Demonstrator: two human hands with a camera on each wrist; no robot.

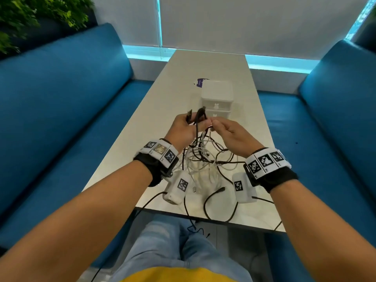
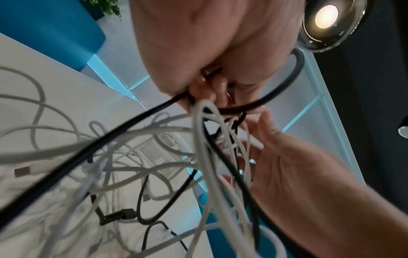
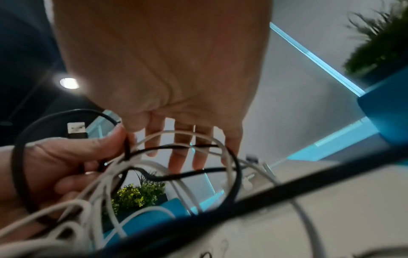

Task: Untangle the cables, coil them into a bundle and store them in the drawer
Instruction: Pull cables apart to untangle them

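Now left hand grips black cable ends; right hand pinches a strand. Tangled black & white cables hang below both, onto white table's near edge.

No legible text anywhere; wristbands carry only square black-white marker codes, purple card behind drawer unit too blurred to read.

A long pale rectangular table carries a tangle of black and white cables near its near edge. A small white plastic drawer unit stands mid-table, a purple card just behind it.
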